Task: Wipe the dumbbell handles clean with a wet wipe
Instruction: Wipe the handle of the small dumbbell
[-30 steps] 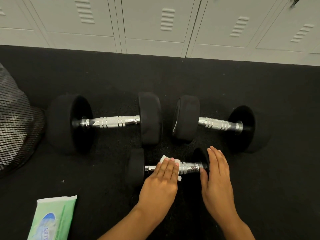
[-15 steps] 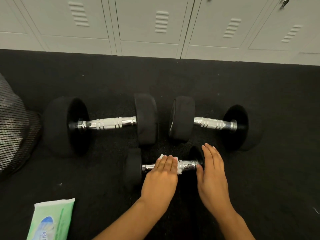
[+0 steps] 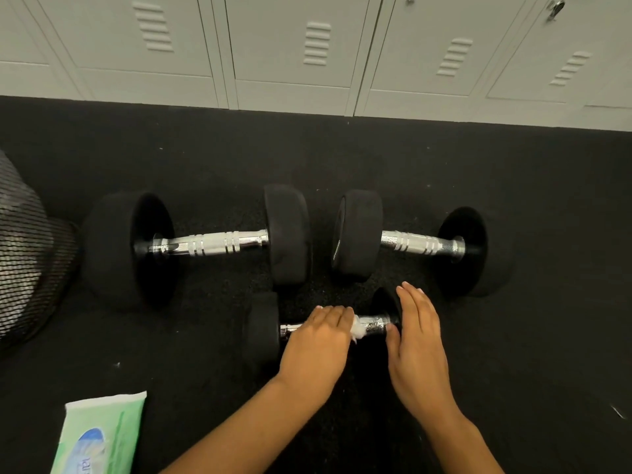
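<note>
Left hand (image 3: 316, 340) curled over wet wipe (image 3: 357, 331), gripping it on small dumbbell's chrome handle (image 3: 374, 325), lower centre. Right hand (image 3: 415, 340) flat, fingers straight, steadying right weight head (image 3: 384, 302). Risk: dumbbell rolling if that hand lifts; wipe bunching, missing knurling. Beyond: two larger dumbbells (image 3: 212, 242) (image 3: 422, 244), wipes pack (image 3: 99, 436) lower left, black rubber floor (image 3: 547, 336), grey lockers (image 3: 307, 46) along top.

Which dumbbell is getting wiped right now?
The small dumbbell nearest the person, under the left hand pressing a wet wipe. The two bigger ones behind it lie untouched.
</note>
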### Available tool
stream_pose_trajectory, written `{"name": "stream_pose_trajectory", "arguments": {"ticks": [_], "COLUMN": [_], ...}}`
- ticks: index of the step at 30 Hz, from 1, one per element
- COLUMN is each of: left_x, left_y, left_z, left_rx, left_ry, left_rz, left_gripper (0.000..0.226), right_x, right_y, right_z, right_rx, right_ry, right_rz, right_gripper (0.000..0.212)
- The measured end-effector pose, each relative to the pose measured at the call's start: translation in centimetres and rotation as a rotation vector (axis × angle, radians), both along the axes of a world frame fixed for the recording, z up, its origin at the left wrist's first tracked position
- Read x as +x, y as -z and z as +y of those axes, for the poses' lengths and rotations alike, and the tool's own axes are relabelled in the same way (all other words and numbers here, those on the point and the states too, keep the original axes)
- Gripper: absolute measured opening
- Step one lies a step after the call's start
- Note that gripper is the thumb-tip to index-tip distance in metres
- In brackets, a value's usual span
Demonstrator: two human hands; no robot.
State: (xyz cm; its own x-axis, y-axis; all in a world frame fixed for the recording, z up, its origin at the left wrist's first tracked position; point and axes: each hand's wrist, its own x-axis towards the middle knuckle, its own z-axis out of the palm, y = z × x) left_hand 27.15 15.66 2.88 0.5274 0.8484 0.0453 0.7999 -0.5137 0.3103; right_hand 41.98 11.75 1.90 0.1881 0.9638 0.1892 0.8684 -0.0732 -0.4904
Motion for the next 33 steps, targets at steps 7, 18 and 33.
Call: {"name": "stream_pose_trajectory", "arguments": {"ticks": [7,18,33], "left_x": [0.4,0.7,-0.4], "left_y": [-1.1,-1.2,2.9], "left_z": [3.1,2.1,-1.3], "left_rx": [-0.277,-0.134,0.256], "left_ry": [-0.03,-0.01,0.093], "left_rz": [0.149,0.158,-0.05], "left_gripper": [0.026,0.025,0.042], "right_x": [0.0,0.0,-0.2], "right_y": [-0.1,-0.2,0.2], "right_z": [0.1,0.0,-0.4], "right_rx": [-0.014,-0.009,0.011], "right_ry": [0.001,-0.006,0.013], "right_rz": [-0.006,-0.007,0.022], "right_gripper": [0.055,0.054,0.057]}}
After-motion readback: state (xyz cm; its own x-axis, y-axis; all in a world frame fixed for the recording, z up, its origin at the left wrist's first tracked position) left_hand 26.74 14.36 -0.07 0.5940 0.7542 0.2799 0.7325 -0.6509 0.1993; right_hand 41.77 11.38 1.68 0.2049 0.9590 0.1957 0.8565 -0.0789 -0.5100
